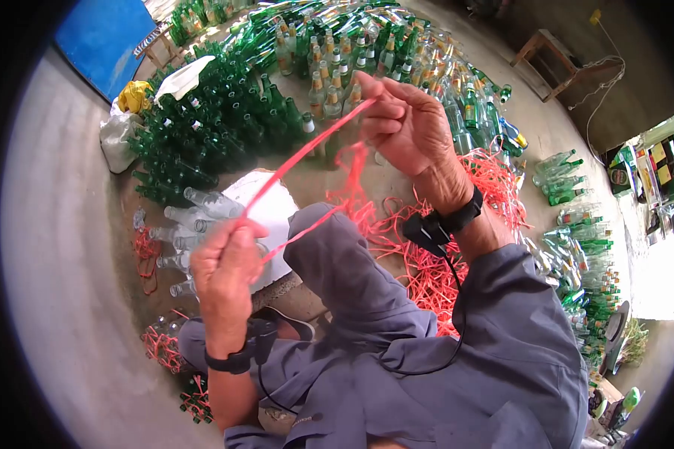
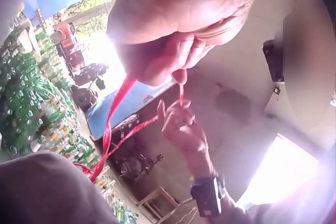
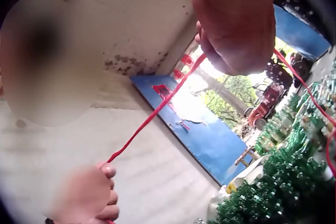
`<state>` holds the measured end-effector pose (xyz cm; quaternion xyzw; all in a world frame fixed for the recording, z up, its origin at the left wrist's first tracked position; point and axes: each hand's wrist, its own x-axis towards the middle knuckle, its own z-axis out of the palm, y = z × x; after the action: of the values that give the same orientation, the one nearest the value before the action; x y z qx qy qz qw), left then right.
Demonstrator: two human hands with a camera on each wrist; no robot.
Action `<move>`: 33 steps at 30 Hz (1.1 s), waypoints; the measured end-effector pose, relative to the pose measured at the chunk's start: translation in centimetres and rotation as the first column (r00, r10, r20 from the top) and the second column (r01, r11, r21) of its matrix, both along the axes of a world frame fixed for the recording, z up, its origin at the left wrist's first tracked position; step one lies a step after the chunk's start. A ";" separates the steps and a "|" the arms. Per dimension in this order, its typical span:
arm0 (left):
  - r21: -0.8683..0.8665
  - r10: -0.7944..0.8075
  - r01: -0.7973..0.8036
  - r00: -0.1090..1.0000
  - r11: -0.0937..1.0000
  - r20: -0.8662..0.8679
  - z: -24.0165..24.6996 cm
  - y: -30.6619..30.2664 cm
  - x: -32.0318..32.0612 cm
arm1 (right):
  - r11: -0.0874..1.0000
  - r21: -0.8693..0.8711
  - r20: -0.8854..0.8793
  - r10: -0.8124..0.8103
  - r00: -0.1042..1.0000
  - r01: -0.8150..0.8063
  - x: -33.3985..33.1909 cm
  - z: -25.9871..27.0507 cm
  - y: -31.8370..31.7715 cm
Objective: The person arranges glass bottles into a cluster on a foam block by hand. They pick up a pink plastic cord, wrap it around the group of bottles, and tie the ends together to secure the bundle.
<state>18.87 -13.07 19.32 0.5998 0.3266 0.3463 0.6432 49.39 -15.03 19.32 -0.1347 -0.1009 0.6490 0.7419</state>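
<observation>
A red plastic strip (image 1: pixel 307 161) runs taut between the two hands in the head view. The left hand (image 1: pixel 228 266), at lower left, pinches its lower end, and a loose length trails from that hand toward the knee. Higher up, the right hand (image 1: pixel 415 127) grips the upper end with curled fingers. In the left wrist view the strip (image 2: pixel 111 124) hangs below the near left hand (image 2: pixel 178 24), with the right hand (image 2: pixel 184 132) beyond. The right wrist view shows the strip (image 3: pixel 157 109) slanting from the right hand (image 3: pixel 236 24) down to the left hand (image 3: pixel 86 195).
Clear bottles (image 1: pixel 191 239) lie beside a white-topped block (image 1: pixel 266 202) left of the knee. Tangled red strips (image 1: pixel 434 288) heap at the right leg. Green bottles (image 1: pixel 225 123) crowd the floor ahead, with more bottles (image 1: pixel 561 179) at right. A wooden stool (image 1: pixel 543 63) stands at upper right.
</observation>
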 end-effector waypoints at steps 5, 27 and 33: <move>-0.003 0.192 -0.199 0.941 0.980 0.279 -0.2 1.4 -2.8 | 0.982 -0.106 0.009 -0.154 0.988 0.154 7.1 -6.7 -2.6; 0.189 0.609 -0.634 0.774 0.750 0.175 1.4 2.0 -15.8 | 0.893 -0.335 0.531 -0.085 0.843 0.301 5.1 -8.9 -10.4; 0.219 0.584 -0.587 0.807 0.779 0.085 -1.1 1.0 -16.0 | 0.955 -0.272 0.502 0.039 0.864 0.115 4.0 -7.7 -9.7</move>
<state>2.88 -12.08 18.26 0.5379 0.4495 0.5686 0.4304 53.37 -24.72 11.65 -0.4091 -0.1902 0.5845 0.6744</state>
